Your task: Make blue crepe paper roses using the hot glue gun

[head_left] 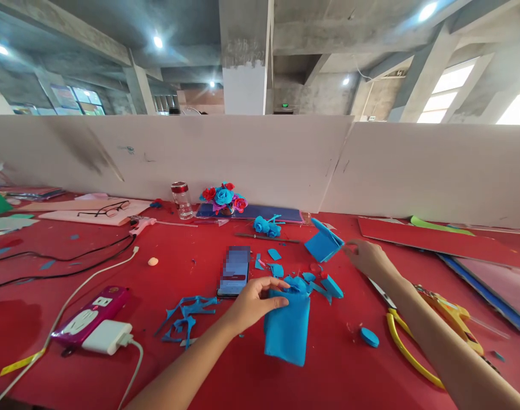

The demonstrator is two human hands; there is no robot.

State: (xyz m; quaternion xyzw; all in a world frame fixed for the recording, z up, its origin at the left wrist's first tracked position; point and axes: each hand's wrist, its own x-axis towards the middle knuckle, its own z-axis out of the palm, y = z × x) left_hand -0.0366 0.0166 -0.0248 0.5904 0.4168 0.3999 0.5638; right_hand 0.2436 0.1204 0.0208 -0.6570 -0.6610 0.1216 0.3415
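Note:
My left hand [263, 299] pinches the upper left edge of a folded blue sheet [287, 330], paper or thin foam, thumb in front. The sheet hangs toward the table's front. At the far right, my right hand [366, 256] has its fingertips closed at the right corner of a second folded blue piece [323, 242], which is tilted. Blue cut scraps [275, 270] lie just beyond my left hand. Below my right forearm are yellow-handled scissors [398, 336], partly hidden by the arm. A round blue disc [369, 337] rests left of them.
A phone [234, 270] stands left of the scraps. Blue flowers [266, 226] and a red-and-blue bouquet [224, 198] are farther back, beside a glass bottle [181, 200]. A purple power strip [91, 316] with cables lies left. A yellow glue gun [450, 319] is right.

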